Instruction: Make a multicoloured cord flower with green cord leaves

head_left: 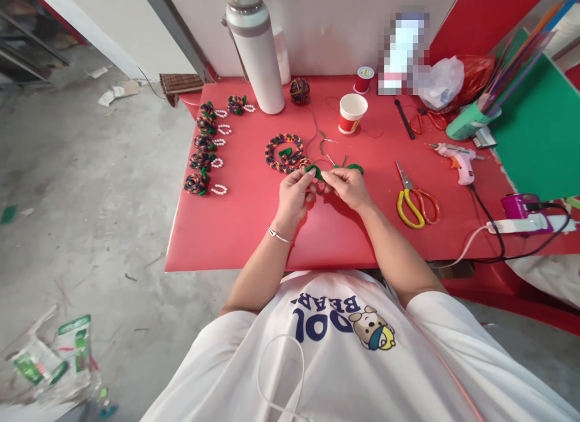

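Note:
My left hand (295,189) pinches a small green crocheted piece (312,168) between thumb and fingers, just above the red table. Close beside it, my right hand (347,186) has its fingertips closed at the right end of the same green piece. Another bit of green crochet (356,167) shows behind my right hand. Past my left hand lies a coiled multicoloured crocheted strip (272,150) with a green piece inside the coil. A needle (330,159) and green yarn ends (322,145) lie beyond my hands.
Several crocheted flowers with white bead loops (197,182) line the left side of the red table (235,234). A tall flask (258,53), yarn ball (299,91) and paper cup (352,113) stand behind. Scissors (410,195), a glue gun (461,162) and a power strip (521,224) lie right.

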The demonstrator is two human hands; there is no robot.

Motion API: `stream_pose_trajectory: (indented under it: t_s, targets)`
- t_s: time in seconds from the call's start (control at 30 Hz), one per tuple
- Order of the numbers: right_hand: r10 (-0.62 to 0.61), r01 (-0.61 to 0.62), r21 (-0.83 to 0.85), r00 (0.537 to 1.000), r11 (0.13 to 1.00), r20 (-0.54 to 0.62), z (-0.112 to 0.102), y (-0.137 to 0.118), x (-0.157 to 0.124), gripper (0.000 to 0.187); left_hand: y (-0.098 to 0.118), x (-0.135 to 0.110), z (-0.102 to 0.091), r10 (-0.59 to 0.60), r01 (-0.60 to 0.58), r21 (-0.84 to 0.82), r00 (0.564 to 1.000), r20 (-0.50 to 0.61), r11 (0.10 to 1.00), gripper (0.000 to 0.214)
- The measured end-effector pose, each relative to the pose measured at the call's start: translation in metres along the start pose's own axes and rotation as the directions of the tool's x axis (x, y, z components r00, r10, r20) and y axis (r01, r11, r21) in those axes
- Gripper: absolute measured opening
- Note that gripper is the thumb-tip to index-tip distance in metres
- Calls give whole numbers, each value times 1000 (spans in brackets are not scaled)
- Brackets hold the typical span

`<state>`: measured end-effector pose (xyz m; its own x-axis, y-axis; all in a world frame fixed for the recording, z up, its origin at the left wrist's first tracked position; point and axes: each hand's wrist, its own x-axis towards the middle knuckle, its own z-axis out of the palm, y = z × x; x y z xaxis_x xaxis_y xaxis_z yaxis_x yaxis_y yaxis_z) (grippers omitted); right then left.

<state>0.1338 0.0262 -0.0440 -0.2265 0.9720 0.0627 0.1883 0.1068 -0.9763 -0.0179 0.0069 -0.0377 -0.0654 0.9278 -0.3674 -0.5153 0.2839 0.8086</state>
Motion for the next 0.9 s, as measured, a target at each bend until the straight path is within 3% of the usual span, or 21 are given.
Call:
stream_pose_trajectory:
  t_s: [0.1, 0.2, 0.33, 0.53, 0.77, 0.9]
  targets:
    - [-11, 9, 34, 998, 999, 57, -3, -1, 0, 42, 4, 4, -2, -50, 43, -160, 998, -40, 986, 28]
    - [-38, 40, -17, 997, 999, 74, -8, -2, 0, 37, 10, 7, -4, -103, 95, -286, 995, -10, 954, 25]
    - [-35, 36, -5, 995, 999, 90, -13, -4, 0, 43, 18, 7, -4, -101, 96, -368, 995, 8, 925, 24]
    - [119, -98, 362, 992, 927, -37, -11, -2, 5, 61, 17, 2, -2, -131, 149, -365, 989, 75, 919, 23]
    - [164, -105, 573, 985, 813, -52, -21, -12, 6, 65, 15, 4, -4, -85, 99, -353, 995, 54, 930, 21]
    - [191, -93, 549, 974, 830, -124, -38, -16, 7, 63, 19, 2, -3, -116, 119, -318, 993, 30, 941, 24]
